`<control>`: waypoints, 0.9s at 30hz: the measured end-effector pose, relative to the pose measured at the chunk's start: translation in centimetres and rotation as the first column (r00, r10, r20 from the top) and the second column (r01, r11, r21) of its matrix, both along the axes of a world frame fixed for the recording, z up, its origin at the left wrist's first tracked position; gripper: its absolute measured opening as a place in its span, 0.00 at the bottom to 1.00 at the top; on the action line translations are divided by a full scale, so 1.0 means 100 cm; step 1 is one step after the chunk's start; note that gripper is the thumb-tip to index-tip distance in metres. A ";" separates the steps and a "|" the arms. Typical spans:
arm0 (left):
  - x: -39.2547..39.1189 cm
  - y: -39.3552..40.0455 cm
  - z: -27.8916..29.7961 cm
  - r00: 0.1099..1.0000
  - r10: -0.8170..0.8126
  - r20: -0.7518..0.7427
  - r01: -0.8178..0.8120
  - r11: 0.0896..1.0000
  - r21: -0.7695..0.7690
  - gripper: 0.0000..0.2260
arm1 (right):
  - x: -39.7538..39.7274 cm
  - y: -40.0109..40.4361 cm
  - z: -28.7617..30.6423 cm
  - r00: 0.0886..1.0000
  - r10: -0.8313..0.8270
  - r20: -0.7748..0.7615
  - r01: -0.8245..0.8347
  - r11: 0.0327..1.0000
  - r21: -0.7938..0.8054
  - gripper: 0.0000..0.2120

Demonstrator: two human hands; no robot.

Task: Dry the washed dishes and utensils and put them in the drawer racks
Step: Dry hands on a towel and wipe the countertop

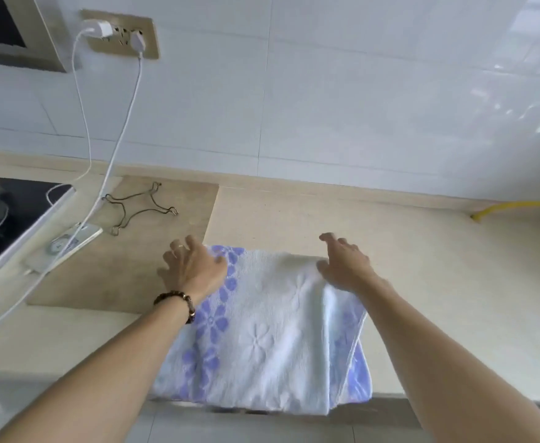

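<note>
A folded white towel (262,334) with purple flowers lies on the beige counter (406,282), its near end hanging over the front edge. My left hand (192,266) rests on the towel's far left corner with fingers spread. My right hand (345,263) lies flat on the far right corner, fingers straight. Neither hand holds anything. No dishes, utensils or drawer racks are in view.
A wire trivet (137,207) lies on the counter behind my left hand. A phone (67,247) on a white cable (115,148) lies left of it, beside a black stove (12,225). A wall socket (121,35) holds two plugs. A yellow hose (515,207) runs at far right.
</note>
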State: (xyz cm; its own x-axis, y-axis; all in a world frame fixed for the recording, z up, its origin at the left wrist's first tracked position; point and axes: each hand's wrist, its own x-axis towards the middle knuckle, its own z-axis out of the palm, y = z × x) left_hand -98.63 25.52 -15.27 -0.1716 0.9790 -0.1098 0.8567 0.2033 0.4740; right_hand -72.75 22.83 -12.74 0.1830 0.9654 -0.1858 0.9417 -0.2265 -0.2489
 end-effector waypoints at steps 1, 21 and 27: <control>0.001 -0.004 -0.024 0.986 -0.121 -0.113 0.118 0.993 -0.029 0.25 | -0.008 -0.006 -0.025 0.999 0.036 0.037 -0.033 0.997 -0.066 0.30; 0.080 0.255 -0.156 0.793 -0.493 -0.358 0.511 0.858 -0.049 0.29 | -0.003 0.244 -0.174 0.978 0.162 0.131 -0.166 0.986 0.017 0.31; 0.095 0.334 -0.160 0.776 -0.524 -0.351 0.553 0.833 -0.022 0.28 | 0.012 0.317 -0.175 0.987 0.093 0.134 -0.101 0.994 0.050 0.30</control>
